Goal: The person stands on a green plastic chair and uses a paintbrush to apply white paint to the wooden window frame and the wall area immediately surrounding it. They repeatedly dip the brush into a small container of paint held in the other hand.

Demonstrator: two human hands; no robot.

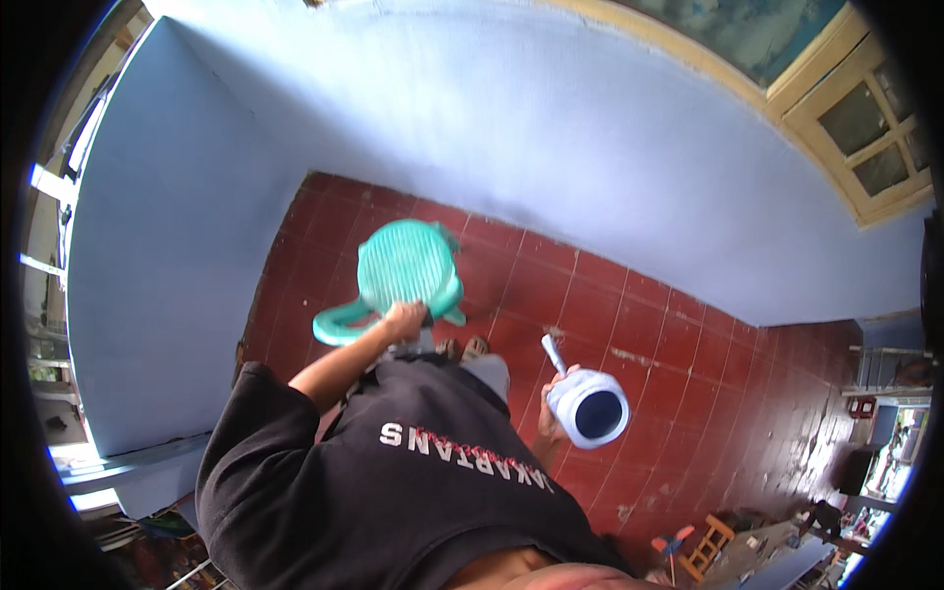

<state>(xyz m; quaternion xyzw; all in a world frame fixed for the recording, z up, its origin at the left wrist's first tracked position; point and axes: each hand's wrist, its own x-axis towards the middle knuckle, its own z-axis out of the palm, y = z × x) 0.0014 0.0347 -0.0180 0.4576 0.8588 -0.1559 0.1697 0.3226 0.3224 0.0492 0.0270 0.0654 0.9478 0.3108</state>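
Observation:
My left hand (403, 322) is closed in front of my body, over the near edge of a turquoise-green plastic chair (405, 261) with a ribbed, rounded panel. A small dark bit shows at its fingers, and something pale lies just below; I cannot make out what the hand grips. Out to the right, my right hand (548, 413) is wrapped round the side of a light-blue container (619, 425). The container has a dark round opening turned up toward me and a pale stem sticking out on its far side; whether the stem is a spout or a handle is unclear.
Red floor tiles (531, 285), worn and chipped in places, run up to a pale blue wall (511, 128). A blue partition (157, 256) rises at the left. At the lower right are a small wooden frame (706, 548) and a grey-topped surface (752, 551).

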